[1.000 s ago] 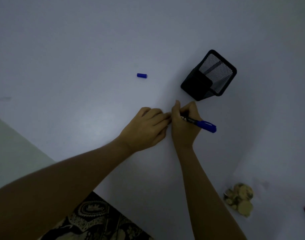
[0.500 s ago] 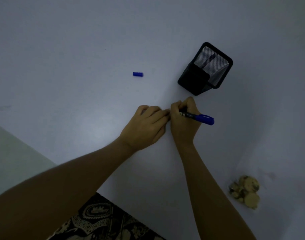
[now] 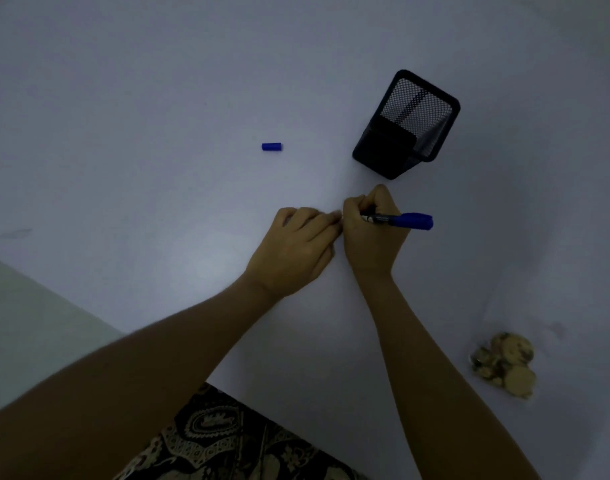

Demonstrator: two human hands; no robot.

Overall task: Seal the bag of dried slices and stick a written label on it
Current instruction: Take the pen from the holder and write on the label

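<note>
Just below the black mesh pen holder (image 3: pixel 405 124), both hands meet on the white table (image 3: pixel 123 98). Right hand (image 3: pixel 371 233) is closed around a blue marker (image 3: pixel 397 220), fingers pinching the barrel near the tip; the blue rear end projects to the right of the fist, level with the table. The tip itself is hidden behind the fingers. Left hand (image 3: pixel 293 247) lies just beside the right, knuckles up, fingers curled and pressed down on the surface, fingertips touching the right hand. Whatever lies under the two hands cannot be made out; no label is discernible against the white top.

Left of the holder, well apart from it, a small blue cap (image 3: pixel 271 146) lies on its side. The holder stands upright, with a dark stick-like item visible through its mesh.

Well below and to the right of the holder, near the right forearm, sits the bag of dried slices (image 3: pixel 504 365): pale round slices bunched together. Whether it is sealed cannot be told. Patterned dark fabric (image 3: pixel 227 441) shows at the table's near edge.
</note>
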